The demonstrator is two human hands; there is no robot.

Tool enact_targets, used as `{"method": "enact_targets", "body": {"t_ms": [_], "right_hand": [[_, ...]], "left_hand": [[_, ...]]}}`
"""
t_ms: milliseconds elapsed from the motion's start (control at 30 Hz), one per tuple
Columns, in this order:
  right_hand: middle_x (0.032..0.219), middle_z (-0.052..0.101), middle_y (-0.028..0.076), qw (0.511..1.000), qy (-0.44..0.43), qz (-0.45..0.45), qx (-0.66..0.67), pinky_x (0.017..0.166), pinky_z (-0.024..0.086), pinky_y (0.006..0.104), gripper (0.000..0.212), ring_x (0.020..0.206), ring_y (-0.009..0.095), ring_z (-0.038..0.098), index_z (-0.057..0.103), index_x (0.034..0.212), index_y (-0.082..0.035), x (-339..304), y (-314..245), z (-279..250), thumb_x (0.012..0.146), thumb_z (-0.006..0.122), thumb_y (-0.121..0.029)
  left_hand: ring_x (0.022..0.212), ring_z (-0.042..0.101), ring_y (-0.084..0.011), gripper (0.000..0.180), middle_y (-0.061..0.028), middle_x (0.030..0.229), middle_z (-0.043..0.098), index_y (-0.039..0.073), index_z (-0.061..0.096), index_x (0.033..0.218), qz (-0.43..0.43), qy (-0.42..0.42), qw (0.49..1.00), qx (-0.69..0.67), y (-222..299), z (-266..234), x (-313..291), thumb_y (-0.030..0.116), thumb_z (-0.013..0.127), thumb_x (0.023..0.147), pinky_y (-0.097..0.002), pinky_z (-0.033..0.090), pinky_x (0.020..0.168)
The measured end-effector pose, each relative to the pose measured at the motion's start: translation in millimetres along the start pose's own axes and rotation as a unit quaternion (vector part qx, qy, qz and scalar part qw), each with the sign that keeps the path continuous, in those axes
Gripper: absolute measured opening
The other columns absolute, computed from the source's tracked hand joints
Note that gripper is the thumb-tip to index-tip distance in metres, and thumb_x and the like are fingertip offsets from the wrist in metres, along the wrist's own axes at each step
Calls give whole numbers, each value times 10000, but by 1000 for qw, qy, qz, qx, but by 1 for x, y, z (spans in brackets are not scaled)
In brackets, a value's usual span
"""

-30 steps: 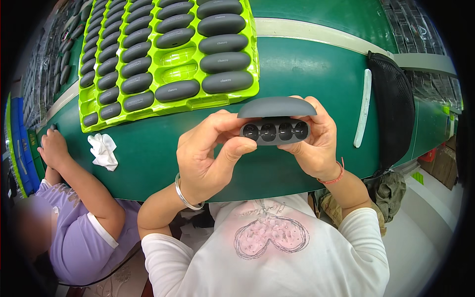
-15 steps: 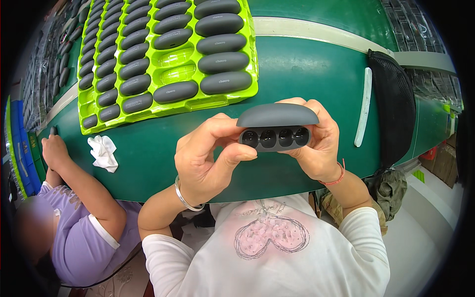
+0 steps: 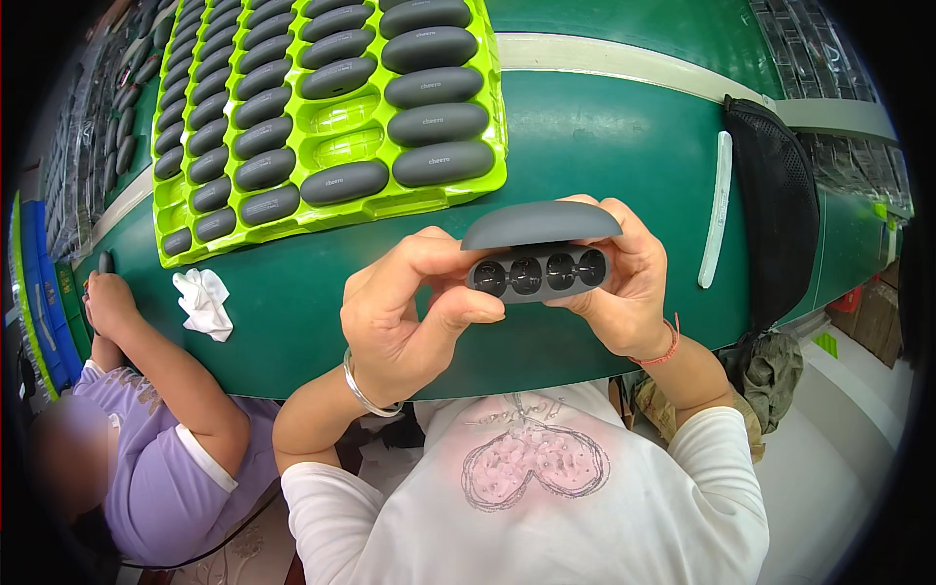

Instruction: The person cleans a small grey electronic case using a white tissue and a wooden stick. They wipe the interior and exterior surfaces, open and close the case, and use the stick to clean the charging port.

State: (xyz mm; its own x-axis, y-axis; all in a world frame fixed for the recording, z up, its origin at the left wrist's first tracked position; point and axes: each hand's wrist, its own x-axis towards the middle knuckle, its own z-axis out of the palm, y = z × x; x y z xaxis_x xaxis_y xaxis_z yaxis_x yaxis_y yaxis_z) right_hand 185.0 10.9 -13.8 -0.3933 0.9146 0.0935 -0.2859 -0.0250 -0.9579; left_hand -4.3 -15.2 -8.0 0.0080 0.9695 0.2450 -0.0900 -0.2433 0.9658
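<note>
Since a second ago, we have tipped the grey case [image 3: 539, 255] slightly, lid raised. Both hands, left [image 3: 409, 312] and right [image 3: 624, 292], grip it above the counter's [image 3: 585, 127] near edge. Risk: a loosened pinch could drop it floorward.

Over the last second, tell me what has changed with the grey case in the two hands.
Little changed. The grey case turned slightly: its row of four round holes, which sloped a little, now sits more level and squarer to the camera. The left hand and right hand kept their grip at either end, nothing let go. The green tray of grey cases, the white cloth and the neighbour's hand stayed put.
</note>
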Motion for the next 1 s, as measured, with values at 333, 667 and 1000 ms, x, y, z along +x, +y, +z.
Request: {"method": "enact_targets", "body": {"t_ms": [333, 667, 1000], "right_hand": [[1098, 612, 145, 999, 17, -25, -15, 852, 546, 355, 353, 1011, 215, 632, 517, 1085, 0, 3, -8, 2, 804, 722, -53], [1099, 560, 112, 999, 15, -5, 43, 893, 520, 308, 322, 1033, 168, 594, 508, 1072, 40, 1, -3, -4, 800, 674, 86], [1105, 564, 134, 1000, 0, -11, 25, 883, 513, 302, 325, 1009, 163, 597, 514, 1041, 47, 0, -9, -3, 775, 695, 97]], "left_hand": [[632, 559, -80, 315, -66, 785, 618, -69, 581, 1087, -61, -17, 997, -39, 5, 4, -1, 50, 701, 821, -207, 455, 559], [703, 641, -120, 305, -92, 824, 662, -73, 598, 1065, -102, -36, 994, -1, 5, 0, 4, 39, 723, 810, -230, 519, 610], [562, 474, -131, 392, -18, 720, 489, 28, 717, 965, 283, -72, 908, 300, 9, -18, 12, 51, 801, 584, -227, 318, 442]]}}
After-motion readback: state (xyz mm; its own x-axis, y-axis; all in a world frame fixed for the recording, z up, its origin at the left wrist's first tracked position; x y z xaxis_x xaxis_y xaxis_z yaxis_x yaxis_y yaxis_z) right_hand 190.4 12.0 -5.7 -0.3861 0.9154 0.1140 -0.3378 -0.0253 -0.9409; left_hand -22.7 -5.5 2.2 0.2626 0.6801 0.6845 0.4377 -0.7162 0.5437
